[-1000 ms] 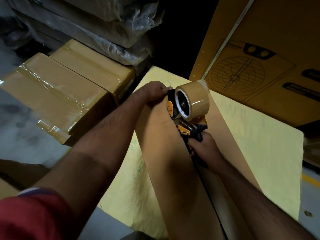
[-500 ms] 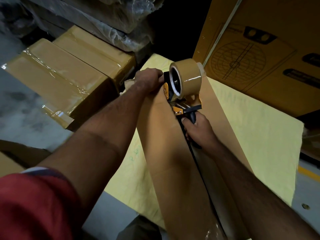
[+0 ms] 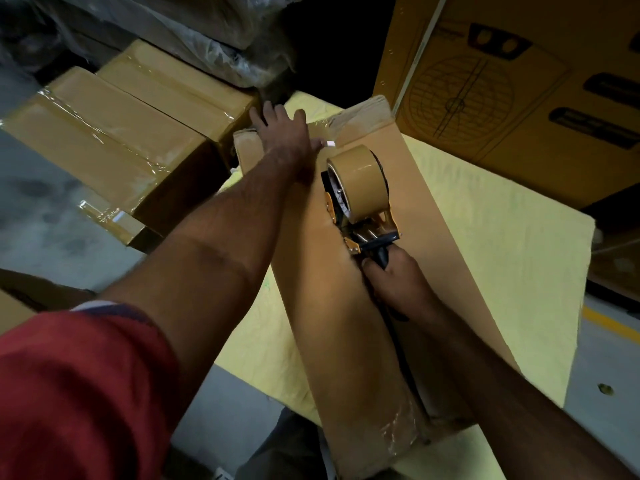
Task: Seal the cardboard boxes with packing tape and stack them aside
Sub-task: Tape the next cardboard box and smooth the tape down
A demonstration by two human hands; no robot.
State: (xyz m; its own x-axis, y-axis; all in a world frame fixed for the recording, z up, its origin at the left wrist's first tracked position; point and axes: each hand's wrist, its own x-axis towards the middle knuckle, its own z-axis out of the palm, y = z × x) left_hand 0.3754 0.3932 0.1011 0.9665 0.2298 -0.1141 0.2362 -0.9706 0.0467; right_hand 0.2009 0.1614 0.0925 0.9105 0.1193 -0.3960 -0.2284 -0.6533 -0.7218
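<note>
A long brown cardboard box lies lengthwise in front of me on a yellow sheet. My left hand lies flat with spread fingers on the box's far end, where tape wraps over the edge. My right hand grips the black handle of a tape dispenser carrying a roll of brown tape. The dispenser stands on the box's top near the middle seam. Shiny tape also shows at the box's near end.
Two taped boxes lie side by side on the grey floor at the left. Plastic-wrapped goods are stacked behind them. A big printed carton stands at the upper right. A yellow floor line runs at the right.
My right hand has pulled the tape dispenser back toward me along the box. My left hand has opened out and slid to the box's far end, pressing flat there.
</note>
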